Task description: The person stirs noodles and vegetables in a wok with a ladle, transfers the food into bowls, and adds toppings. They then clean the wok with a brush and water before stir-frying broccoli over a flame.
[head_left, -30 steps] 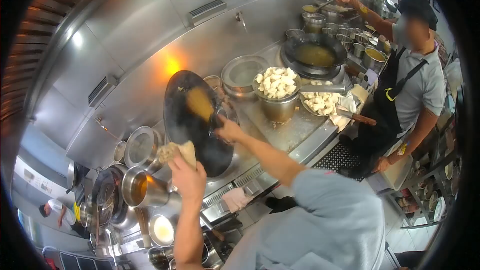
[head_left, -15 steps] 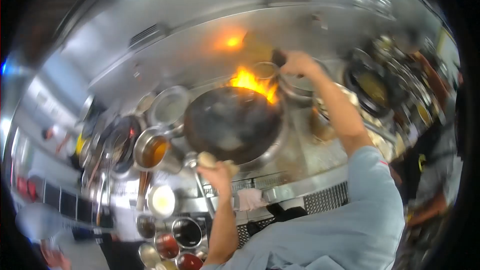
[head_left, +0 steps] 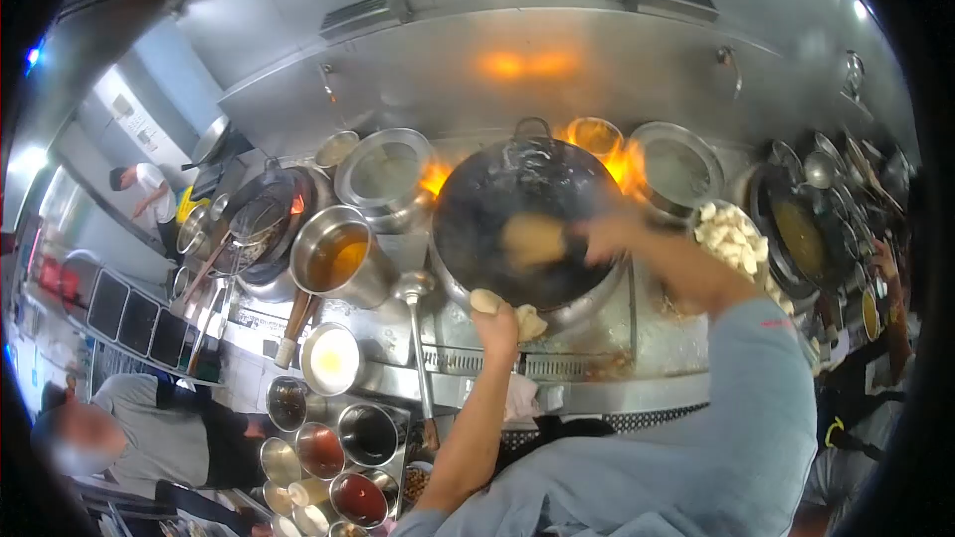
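A large black wok (head_left: 477,189) sits on the stove, with flames (head_left: 625,165) rising at its back left and back right. My right hand (head_left: 609,237) is blurred over the wok's right part, closed on the dark end of a tan brush (head_left: 533,241) whose head is in the wok. At the wok's front rim, my left hand (head_left: 494,328) grips a pale folded cloth (head_left: 531,322). A metal ladle (head_left: 414,284) lies left of my left hand.
Left of the wok stand a metal pot of orange liquid (head_left: 338,255) and a round pan (head_left: 386,173). Sauce containers (head_left: 320,449) stand at the front left. A bowl of pale pieces (head_left: 731,239) and another wok (head_left: 800,235) are at the right. Other people (head_left: 159,428) stand at both sides.
My right hand has come from behind the wok, at the right, down over it, and the brush now shows inside. The view has shifted, so the wok appears further right.
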